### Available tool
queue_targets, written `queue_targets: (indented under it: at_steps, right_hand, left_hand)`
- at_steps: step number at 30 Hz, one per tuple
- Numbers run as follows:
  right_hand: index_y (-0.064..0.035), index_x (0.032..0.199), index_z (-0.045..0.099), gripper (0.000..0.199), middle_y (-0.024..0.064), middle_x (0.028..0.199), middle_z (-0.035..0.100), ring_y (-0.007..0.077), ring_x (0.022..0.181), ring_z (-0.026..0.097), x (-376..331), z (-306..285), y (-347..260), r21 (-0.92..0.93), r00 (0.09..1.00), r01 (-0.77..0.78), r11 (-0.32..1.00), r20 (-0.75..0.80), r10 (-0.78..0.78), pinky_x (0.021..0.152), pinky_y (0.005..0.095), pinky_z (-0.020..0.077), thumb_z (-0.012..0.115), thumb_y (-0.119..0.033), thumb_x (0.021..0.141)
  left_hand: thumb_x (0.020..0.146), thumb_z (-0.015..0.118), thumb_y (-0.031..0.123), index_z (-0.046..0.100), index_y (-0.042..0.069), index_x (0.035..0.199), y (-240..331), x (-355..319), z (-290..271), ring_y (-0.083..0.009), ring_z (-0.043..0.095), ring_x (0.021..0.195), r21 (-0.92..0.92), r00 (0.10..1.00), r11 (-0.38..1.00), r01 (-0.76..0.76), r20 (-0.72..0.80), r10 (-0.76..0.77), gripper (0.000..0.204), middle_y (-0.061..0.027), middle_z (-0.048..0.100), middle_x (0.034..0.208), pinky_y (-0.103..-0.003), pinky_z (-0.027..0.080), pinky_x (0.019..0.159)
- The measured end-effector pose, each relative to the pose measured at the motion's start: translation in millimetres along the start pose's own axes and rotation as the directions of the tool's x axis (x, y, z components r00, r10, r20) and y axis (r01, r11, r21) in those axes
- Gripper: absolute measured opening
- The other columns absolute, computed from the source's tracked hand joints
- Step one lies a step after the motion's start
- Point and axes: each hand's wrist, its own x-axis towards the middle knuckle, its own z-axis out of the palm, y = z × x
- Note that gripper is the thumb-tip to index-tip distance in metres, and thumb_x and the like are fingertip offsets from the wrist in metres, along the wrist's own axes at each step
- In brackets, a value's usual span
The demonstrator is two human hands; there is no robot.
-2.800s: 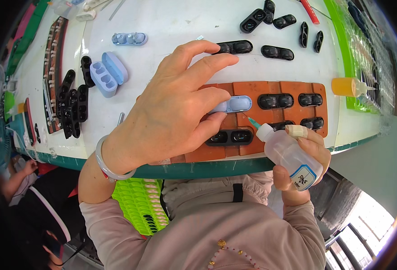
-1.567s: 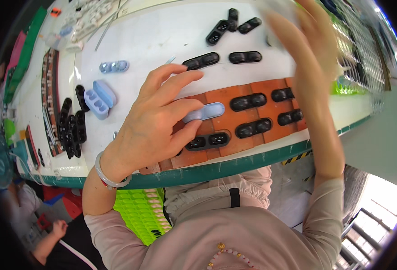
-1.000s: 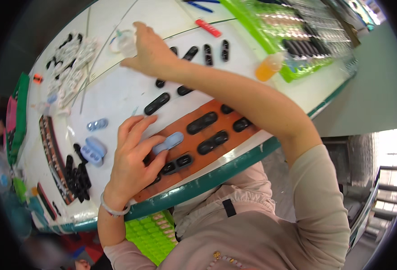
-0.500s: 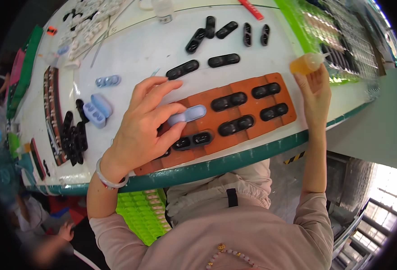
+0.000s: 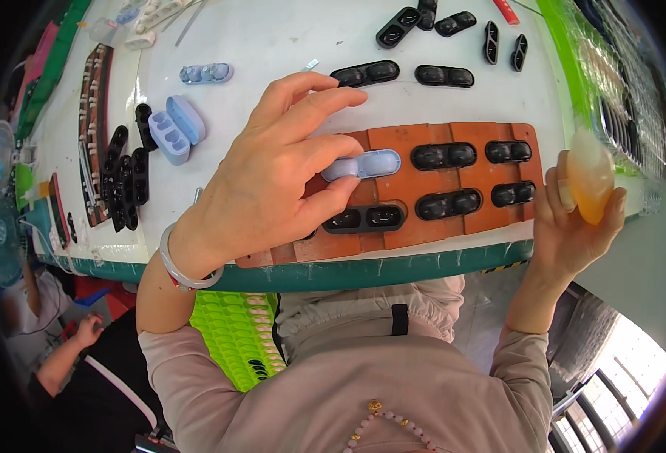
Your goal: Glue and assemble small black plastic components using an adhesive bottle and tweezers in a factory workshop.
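Note:
My left hand [image 5: 272, 170] reaches over the orange slotted fixture [image 5: 397, 137], thumb and forefinger pinching a light-blue two-lobed oval insert [image 5: 379, 161]. That insert is at the fixture's upper left slot; I cannot tell whether it rests there or is held just above. Several glossy black twin-cup inserts sit in the fixture, among them one at the top middle [image 5: 444, 155] and one in the lower row just under my fingers [image 5: 364, 219]. Off the fixture's right end, my right hand [image 5: 571, 230] grips a soft translucent squeeze bottle [image 5: 593, 177] holding amber liquid.
Loose black inserts [image 5: 444, 75] lie beyond the fixture. At left are an open light-blue earbud case [image 5: 176, 130], another light-blue insert [image 5: 206, 72], a pile of black pieces [image 5: 126, 180] and a dark strip rack [image 5: 95, 136]. A bright green tray edge [image 5: 563, 57] is at right.
The bottle has turned in my right hand, its nozzle no longer pointing right, and that hand has moved away from the fixture. My left hand still pinches the light-blue insert. The view has shifted.

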Motion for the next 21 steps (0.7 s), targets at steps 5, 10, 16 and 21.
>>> queue_targets:
  at_steps: [5, 10, 16, 21]
  right_hand:
    - [0.0025, 0.124, 0.046, 0.058, 0.0179, 0.117, 0.054, 0.0109, 0.056, 0.044, -11, 14, 16, 0.015, 0.996, 0.025, 1.0, -0.08, -0.024, 0.048, 0.0229, 0.0441, 0.067, -0.035, 0.085]
    - [0.0035, 0.126, 0.043, 0.068, 0.0228, 0.124, 0.045, 0.0228, 0.091, 0.059, -15, 17, 35, -0.569, 0.942, 0.312, 0.761, 0.292, -0.168, 0.052, 0.025, 0.0516, 0.067, -0.043, 0.084]
    - [0.0013, 0.111, 0.05, 0.067, 0.0188, 0.113, 0.049, 0.0239, 0.102, 0.055, -18, 35, 25, -0.766, 0.904, 0.393, 0.509, 0.424, -0.06, 0.086, 0.0338, 0.0497, 0.08, -0.043, 0.07]
    - [0.0053, 0.1, 0.056, 0.049, 0.019, 0.097, 0.061, 0.0245, 0.087, 0.06, -1, 35, 34, -0.673, 0.751, 0.642, 0.367, 0.649, -0.125, 0.073, 0.0335, 0.0506, 0.079, -0.021, 0.066]
  left_hand:
    - [0.064, 0.071, 0.0, 0.067, 0.001, 0.09, 0, 0, 2, -0.0374, 0.048, 0.118, -0.009, 1.0, 1.0, -0.003, -0.016, 0.002, 0.026, -0.0132, 0.058, 0.125, -0.043, 0.044, 0.094]
    - [0.063, 0.071, 0.0, 0.067, 0.001, 0.09, 0, -1, 2, -0.0371, 0.049, 0.117, -0.003, 0.999, 1.0, 0.002, -0.032, -0.003, 0.027, -0.0128, 0.058, 0.125, -0.043, 0.045, 0.093]
    - [0.064, 0.071, 0.0, 0.068, 0.001, 0.089, -4, -1, 4, -0.0363, 0.049, 0.117, -0.002, 0.998, 0.999, -0.038, -0.054, 0.038, 0.025, -0.0118, 0.058, 0.125, -0.042, 0.046, 0.092]
    - [0.064, 0.072, 0.001, 0.067, 0.001, 0.089, -4, -3, 5, -0.0354, 0.049, 0.118, 0.019, 0.997, 0.999, -0.046, -0.062, 0.047, 0.025, -0.0118, 0.058, 0.125, -0.041, 0.047, 0.092]
